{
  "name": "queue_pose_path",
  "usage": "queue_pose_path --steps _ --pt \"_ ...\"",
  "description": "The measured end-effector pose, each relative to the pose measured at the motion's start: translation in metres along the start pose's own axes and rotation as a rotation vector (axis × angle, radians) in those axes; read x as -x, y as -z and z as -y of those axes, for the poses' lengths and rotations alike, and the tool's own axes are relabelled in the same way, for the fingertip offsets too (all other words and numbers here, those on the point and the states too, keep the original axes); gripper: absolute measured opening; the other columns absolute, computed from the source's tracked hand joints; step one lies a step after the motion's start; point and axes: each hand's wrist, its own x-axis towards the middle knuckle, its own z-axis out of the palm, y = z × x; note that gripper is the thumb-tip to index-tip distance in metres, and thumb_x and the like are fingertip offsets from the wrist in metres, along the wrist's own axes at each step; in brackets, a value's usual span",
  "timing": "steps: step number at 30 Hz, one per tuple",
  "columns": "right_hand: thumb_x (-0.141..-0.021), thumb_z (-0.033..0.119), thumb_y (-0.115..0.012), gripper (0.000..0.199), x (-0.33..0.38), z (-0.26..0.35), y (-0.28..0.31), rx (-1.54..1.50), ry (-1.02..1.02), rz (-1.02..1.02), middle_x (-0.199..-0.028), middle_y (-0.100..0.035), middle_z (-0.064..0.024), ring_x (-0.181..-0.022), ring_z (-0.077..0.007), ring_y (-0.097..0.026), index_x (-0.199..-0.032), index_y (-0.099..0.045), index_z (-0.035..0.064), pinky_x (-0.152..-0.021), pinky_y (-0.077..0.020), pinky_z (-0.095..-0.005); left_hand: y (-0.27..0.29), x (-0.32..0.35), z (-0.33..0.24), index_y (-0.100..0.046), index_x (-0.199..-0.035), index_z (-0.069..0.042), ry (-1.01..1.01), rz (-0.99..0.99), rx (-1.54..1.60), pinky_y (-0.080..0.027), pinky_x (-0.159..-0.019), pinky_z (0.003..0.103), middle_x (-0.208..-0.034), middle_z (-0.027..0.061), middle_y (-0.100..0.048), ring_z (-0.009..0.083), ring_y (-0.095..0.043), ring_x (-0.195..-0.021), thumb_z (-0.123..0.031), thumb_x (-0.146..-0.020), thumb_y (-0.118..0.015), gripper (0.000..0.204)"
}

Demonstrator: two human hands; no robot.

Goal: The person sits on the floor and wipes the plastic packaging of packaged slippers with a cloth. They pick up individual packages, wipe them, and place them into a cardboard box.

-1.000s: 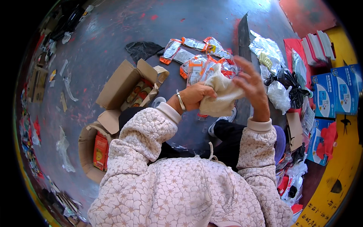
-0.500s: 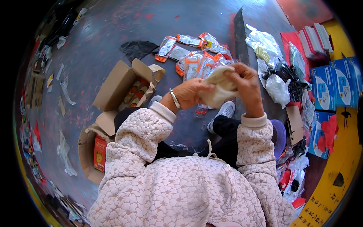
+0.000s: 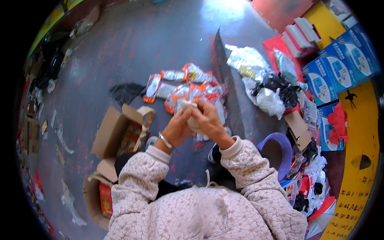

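On the near side of the packets [image 3: 176, 96], a cloth [image 3: 189, 105] was bunched, left hand [image 3: 178, 128] and right hand [image 3: 210, 120] pinching it, its long axis pointing toward the packets, crumpled end foremost.

Left hand [image 3: 179, 129] and right hand [image 3: 209, 120] close together, fingers [image 3: 203, 105] curled.

Place: storeroom or small workshop; the blurred, curved view leaves which uncertain. Evidence: scuffed grey floor [image 3: 100, 68], red-flecked; open carton [image 3: 107, 134]; silver-and-orange packets [image 3: 191, 90], heaped on the floor; blue boxes [image 3: 338, 70], right; yellow panel [image 3: 360, 138], lettered in black; plastic bags [image 3: 271, 103], bunched; purple bucket [image 3: 286, 154]; plastic scrap [image 3: 69, 202], left; clutter [image 3: 51, 64] along the left edge.
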Motion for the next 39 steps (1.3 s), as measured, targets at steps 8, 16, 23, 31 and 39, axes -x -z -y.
queue_pose_path --steps 8,16,23,31,39 --pt "-0.089 0.02 -0.056 0.032 -0.016 -0.001 0.02 -0.028 -0.048 -0.013 -0.094 -0.061 -0.0033 -0.081 -0.0071 -0.055 -0.116 -0.053 0.0025 -0.067 -0.0444 -0.0207 0.0 0.003 -0.005 -0.04 -0.125 -0.003 -0.198 -0.038 -0.137 -0.045 -0.09 0.035 -0.113 0.0088 -0.056 0.0213 -0.055 -0.106 0.005 -0.077 -0.059 0.052" --pt "-0.086 0.021 -0.058 0.039 0.003 0.003 0.009 -0.735 -0.276 0.213 -0.104 -0.059 -0.0082 -0.087 -0.0176 -0.061 -0.118 -0.048 0.002 -0.075 -0.0521 -0.0319 -0.011 0.006 -0.018 -0.035 -0.121 0.001 -0.264 -0.217 -0.5 -0.051 -0.078 0.034 -0.1 0.0097 -0.058 0.0191 -0.059 -0.092 0.001 -0.073 -0.063 0.055" --pt "-0.075 0.002 -0.058 0.023 0.018 0.018 0.024 -0.58 -0.077 -0.218 -0.091 -0.063 -0.0072 -0.084 -0.0201 -0.062 -0.098 -0.06 0.0017 -0.076 -0.0506 -0.0342 0.003 0.0 -0.012 -0.029 -0.127 -0.009 -0.322 -0.286 -0.619 -0.043 -0.084 0.038 -0.113 0.0092 -0.048 0.0198 -0.051 -0.1 -0.025 -0.073 -0.073 0.071" --pt "-0.074 0.001 -0.058 0.03 -0.002 0.031 0.012 -0.761 -0.335 -0.243 -0.095 -0.06 -0.0102 -0.088 -0.0243 -0.06 -0.104 -0.056 0.0001 -0.08 -0.0493 -0.0372 -0.016 0.012 -0.014 -0.026 -0.136 -0.003 -0.278 0.047 -0.611 -0.043 -0.088 0.028 -0.114 0.0088 -0.054 0.0171 -0.055 -0.102 -0.011 -0.081 -0.063 0.066" --pt "-0.078 0.009 -0.059 0.026 -0.06 0.056 0.009 -0.728 -0.364 0.19 -0.095 -0.06 -0.0114 -0.089 -0.0247 -0.06 -0.102 -0.056 -0.0012 -0.085 -0.0457 -0.0369 -0.006 0.006 -0.053 -0.043 -0.124 0.001 -0.42 -0.062 -0.344 -0.044 -0.088 0.031 -0.109 0.0106 -0.056 0.0174 -0.056 -0.099 0.006 -0.075 -0.055 0.05"
